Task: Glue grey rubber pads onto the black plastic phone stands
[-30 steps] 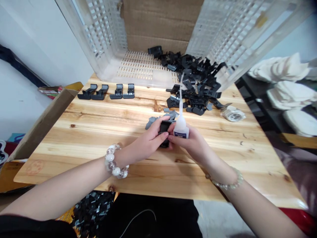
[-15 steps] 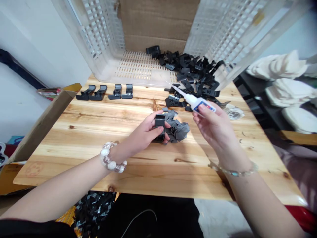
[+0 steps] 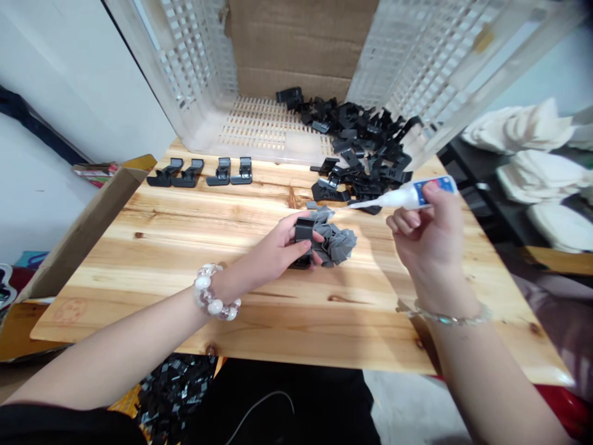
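My left hand [image 3: 278,252] grips a small black plastic part [image 3: 304,238] on the wooden table [image 3: 185,247], its fingers wrapped round it. A heap of grey pads [image 3: 334,237] lies right beside that part. My right hand [image 3: 428,232] is raised to the right and holds a white glue bottle [image 3: 412,195] with a blue label, lying nearly level with its long nozzle pointing left.
A pile of black plastic parts [image 3: 361,148] spills from a tipped clear crate [image 3: 259,117] at the back. Several finished black parts [image 3: 201,173] stand in a row at the back left. A cardboard box flap [image 3: 78,228] borders the left edge. A tape roll is hidden behind my right hand.
My right hand lifted the glue bottle off the black part and swung it up and right, tipping it from upright to nearly level. My left hand kept hold of the part.
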`<state>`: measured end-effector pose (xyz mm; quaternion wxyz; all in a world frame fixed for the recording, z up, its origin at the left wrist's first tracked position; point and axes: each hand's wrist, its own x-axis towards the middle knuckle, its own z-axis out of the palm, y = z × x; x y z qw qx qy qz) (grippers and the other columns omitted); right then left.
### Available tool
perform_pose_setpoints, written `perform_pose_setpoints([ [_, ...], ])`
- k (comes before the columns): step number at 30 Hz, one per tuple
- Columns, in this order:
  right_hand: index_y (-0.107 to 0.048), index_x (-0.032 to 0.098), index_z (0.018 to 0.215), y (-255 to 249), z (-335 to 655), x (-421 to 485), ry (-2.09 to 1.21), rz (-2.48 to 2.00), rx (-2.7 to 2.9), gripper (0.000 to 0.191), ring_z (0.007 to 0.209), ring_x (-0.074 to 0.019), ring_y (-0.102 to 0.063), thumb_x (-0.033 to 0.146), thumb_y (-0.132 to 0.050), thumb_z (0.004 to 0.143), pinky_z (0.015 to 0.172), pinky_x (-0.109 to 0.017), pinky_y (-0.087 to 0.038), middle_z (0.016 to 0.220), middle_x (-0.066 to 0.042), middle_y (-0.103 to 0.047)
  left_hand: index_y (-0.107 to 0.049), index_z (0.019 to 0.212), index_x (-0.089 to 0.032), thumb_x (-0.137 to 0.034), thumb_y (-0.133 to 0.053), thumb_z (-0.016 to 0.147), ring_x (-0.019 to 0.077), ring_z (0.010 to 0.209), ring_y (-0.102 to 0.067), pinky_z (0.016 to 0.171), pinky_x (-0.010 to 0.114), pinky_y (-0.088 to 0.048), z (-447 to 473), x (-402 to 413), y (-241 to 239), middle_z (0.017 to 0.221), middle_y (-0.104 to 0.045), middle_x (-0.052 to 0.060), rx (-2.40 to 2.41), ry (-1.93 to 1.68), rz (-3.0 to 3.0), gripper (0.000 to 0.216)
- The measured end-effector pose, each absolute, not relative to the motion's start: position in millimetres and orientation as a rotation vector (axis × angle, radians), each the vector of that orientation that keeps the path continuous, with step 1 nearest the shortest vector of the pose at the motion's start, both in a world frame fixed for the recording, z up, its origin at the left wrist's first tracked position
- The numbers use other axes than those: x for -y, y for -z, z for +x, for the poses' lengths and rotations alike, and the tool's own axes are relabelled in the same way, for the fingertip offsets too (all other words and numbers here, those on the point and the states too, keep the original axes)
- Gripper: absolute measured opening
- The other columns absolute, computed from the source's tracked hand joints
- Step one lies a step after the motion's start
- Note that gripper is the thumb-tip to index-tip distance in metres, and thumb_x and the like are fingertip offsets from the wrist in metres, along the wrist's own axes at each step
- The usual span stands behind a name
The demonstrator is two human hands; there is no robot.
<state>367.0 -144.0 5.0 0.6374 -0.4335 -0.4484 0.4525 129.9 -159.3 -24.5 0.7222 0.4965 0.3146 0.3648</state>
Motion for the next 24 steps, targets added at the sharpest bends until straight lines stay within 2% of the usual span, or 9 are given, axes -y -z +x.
perform_pose_setpoints([
  [4,-0.027,0.021,0.054,-5.1,361.5,146.6,-0.998,-0.98,1.031,0.047,0.038,-0.0067,-0.013,0.035,-0.066,0.078,0.044,-0.032,-0.01,0.042,0.008,-0.021,-0.039,0.129,-0.021,-0.016,-0.057,0.089,0.0146,0.074,-0.066,0.074,0.037,-0.055,130.8,159.9,25.5,0.108,-0.058,0.007,-0.691,-0.789,1.103,0.045],
  [10,-0.034,0.022,0.057,-8.7,355.9,150.2,-1.001,-0.935,1.024,0.038,0.037,-0.0062,-0.014,0.021,-0.066,0.076,0.044,-0.031,-0.006,0.042,0.008,-0.023,-0.038,0.13,-0.02,-0.012,-0.052,0.09,0.013,0.073,-0.065,0.073,0.035,-0.054,131.0,161.2,21.4,0.105,-0.056,0.006,-0.708,-0.772,1.116,0.043],
  [20,-0.037,0.024,0.061,-7.1,352.5,152.5,-0.979,-0.973,1.052,0.035,0.04,-0.0077,-0.018,0.024,-0.069,0.076,0.044,-0.03,-0.012,0.048,0.007,-0.029,-0.041,0.13,-0.02,-0.016,-0.057,0.089,0.0143,0.074,-0.066,0.073,0.035,-0.055,130.8,160.7,26.7,0.107,-0.058,0.007,-0.7,-0.765,1.135,0.044],
  [24,-0.038,0.023,0.062,-7.5,352.0,152.3,-0.993,-0.943,1.038,0.034,0.038,-0.0066,-0.019,0.021,-0.069,0.076,0.043,-0.03,-0.01,0.047,0.008,-0.031,-0.041,0.131,-0.021,-0.016,-0.057,0.088,0.0147,0.074,-0.066,0.074,0.037,-0.055,130.7,160.3,25.4,0.106,-0.057,0.007,-0.7,-0.777,1.143,0.046],
])
